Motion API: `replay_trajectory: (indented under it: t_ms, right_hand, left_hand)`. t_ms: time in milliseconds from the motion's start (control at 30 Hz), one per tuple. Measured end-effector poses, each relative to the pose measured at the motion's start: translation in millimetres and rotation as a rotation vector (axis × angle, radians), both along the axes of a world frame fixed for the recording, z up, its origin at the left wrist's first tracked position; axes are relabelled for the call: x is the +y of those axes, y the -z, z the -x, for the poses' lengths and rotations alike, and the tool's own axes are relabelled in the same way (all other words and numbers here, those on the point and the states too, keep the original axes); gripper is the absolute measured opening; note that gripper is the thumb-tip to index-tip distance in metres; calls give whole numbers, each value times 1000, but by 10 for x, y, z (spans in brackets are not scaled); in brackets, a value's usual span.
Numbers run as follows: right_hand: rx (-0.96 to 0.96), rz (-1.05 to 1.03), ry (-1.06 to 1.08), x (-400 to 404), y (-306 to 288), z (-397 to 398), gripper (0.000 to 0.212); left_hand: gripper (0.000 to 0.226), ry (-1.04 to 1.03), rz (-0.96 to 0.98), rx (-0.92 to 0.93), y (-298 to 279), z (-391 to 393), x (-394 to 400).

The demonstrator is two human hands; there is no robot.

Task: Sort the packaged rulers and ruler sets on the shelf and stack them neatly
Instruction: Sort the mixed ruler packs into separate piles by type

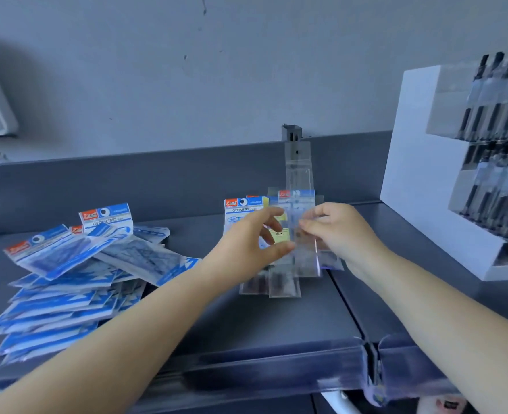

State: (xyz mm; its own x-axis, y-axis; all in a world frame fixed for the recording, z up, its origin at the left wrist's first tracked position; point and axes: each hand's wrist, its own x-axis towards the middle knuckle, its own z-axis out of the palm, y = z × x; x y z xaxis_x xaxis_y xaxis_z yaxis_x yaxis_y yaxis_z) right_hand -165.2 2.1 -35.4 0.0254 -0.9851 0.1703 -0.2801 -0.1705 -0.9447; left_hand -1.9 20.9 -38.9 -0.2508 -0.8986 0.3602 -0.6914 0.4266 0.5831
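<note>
At nine o'clock on the grey metal shelf [276,318]: loose heap of blue-and-white packaged ruler sets [67,279], unsorted. Centre: left hand [246,237], thumb and fingers pinching a clear plastic-sleeved ruler [302,234]; right hand [336,231] pinching its opposite edge. Beneath, blue-headed geometric set packs [241,209]. At three o'clock: white cardboard pen display [420,174]. Advice: square edges before lowering.

Ruler sets [67,273] left on shelf [246,318]; display box [426,174] right.

"GEOMETRIC" reads on the left pile's top blue packet [106,218] and the middle packet [242,208].
</note>
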Motion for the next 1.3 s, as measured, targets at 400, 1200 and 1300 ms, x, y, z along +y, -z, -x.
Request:
replay_trajectory:
  t_ms: [400,1200,1300]
  right_hand:
    - [-203,-100,-26,-42,0,91,8]
    - [-276,-118,-144,24,-66,96,6]
    - [-305,-119,-194,78,-117,47,7]
  left_hand:
    - [59,-456,-249,-233,68,-418,-332]
    - [7,-349,-128,653,-373,-724,77]
    - [6,-447,-5,696,-493,-957,298]
